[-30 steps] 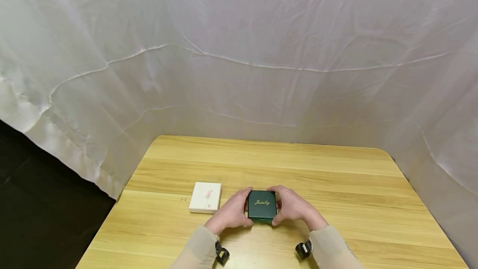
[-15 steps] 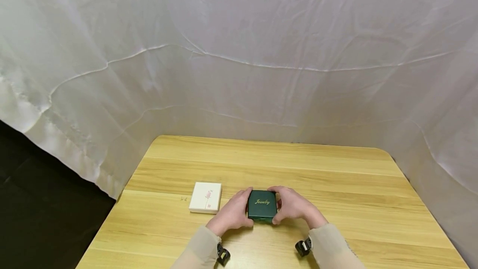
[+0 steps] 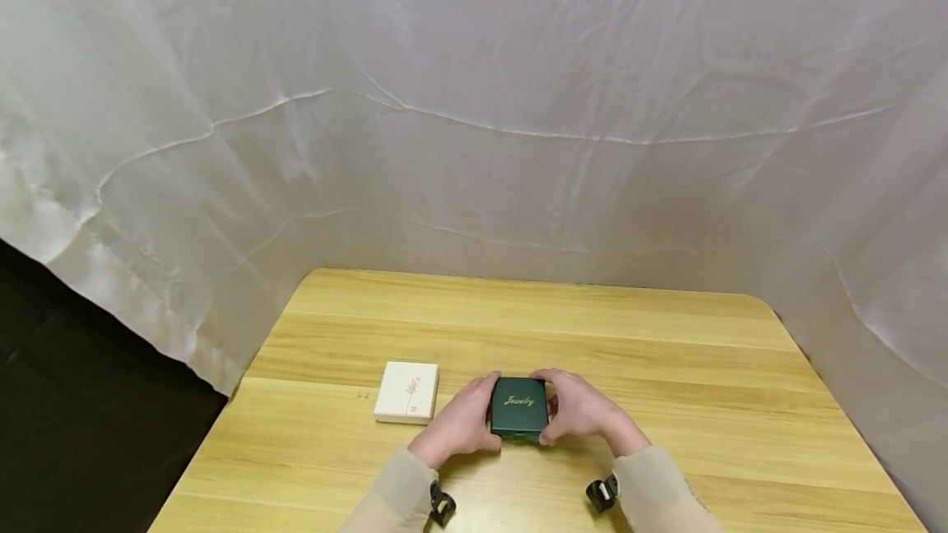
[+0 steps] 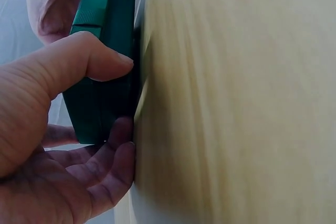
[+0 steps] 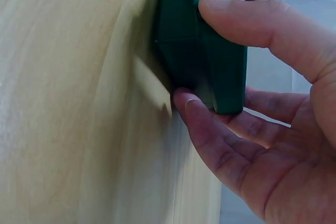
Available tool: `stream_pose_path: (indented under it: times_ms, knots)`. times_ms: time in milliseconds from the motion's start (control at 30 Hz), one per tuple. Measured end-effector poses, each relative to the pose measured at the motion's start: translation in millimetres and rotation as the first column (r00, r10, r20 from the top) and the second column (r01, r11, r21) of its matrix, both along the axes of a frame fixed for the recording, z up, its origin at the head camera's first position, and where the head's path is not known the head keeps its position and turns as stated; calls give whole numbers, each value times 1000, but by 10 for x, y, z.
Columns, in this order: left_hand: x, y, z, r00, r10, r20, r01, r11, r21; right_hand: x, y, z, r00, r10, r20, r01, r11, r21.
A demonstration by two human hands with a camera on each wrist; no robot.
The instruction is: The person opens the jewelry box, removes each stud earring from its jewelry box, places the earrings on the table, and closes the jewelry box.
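A dark green jewelry box (image 3: 519,405), lid down and with gold "Jewelry" lettering on top, is at the near middle of the table. My left hand (image 3: 461,420) grips its left side, thumb at the near face and fingers curled along the side. From the right, my right hand (image 3: 585,411) holds it the same way. In the left wrist view a ridged catch shows on the front of the green box (image 4: 118,30). Fingertips of both hands reach low beside the box, close to the tabletop. Whether its underside touches the wood, I cannot tell.
Left of my left hand lies a flat white box (image 3: 406,391) with a pink flower print. The wooden table (image 3: 629,327) has rounded far corners. Pale curtains (image 3: 474,105) hang behind it and at both sides, with a dark area (image 3: 81,401) at the lower left.
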State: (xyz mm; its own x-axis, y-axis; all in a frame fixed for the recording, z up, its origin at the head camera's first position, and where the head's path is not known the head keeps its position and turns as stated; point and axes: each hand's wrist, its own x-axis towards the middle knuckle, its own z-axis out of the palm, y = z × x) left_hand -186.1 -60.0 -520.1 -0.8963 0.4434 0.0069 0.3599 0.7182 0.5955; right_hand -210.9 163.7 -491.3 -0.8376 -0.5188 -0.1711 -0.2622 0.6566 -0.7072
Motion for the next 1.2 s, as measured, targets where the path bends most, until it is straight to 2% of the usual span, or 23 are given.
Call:
stream_pose_path:
  times_ms: [133,667,967,1200]
  knots:
    - [6,-1,7,1000,1,1,-1,1000,3,10,9,2,1000,0,-8,0,1000,-16]
    - [3,12,-22,1000,9,18,-9,1000,13,-17,44,-1,999,13,49,-10,998,-59]
    - [3,-10,-4,1000,3,6,-3,999,40,22,10,-5,999,18,-39,-19,999,-49]
    - [0,5,-21,1000,7,21,-8,999,48,11,42,11,999,9,37,-6,996,-90]
